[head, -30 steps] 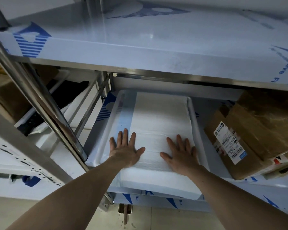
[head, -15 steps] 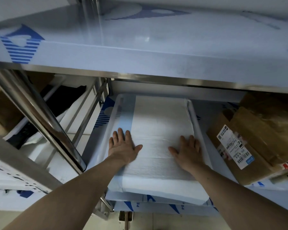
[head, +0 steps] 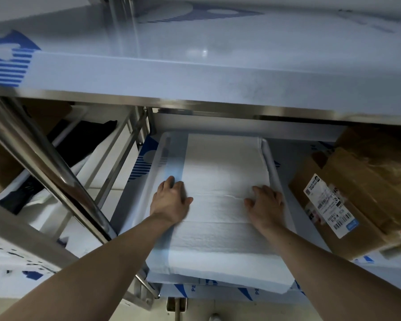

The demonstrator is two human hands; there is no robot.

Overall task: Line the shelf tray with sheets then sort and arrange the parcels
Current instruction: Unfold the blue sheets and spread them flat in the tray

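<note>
White padded sheet (head: 220, 172) lay flat in the shelf tray (head: 271, 167), beneath both palms. The left hand (head: 170, 201) pressed at its nine o'clock edge, the right hand (head: 265, 205) at three o'clock (both flat, fingers spread, gripping nothing). Brown parcels (head: 357, 193) sat at three o'clock, apart.

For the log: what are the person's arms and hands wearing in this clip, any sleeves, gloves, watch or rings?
Nothing worn is visible. Both forearms are bare up to the frame edge, with no sleeve showing. The left hand and right hand have no gloves, and no watch, band or ring shows on either. Fingertips are partly blurred, so fine details such as nails cannot be judged.
</note>
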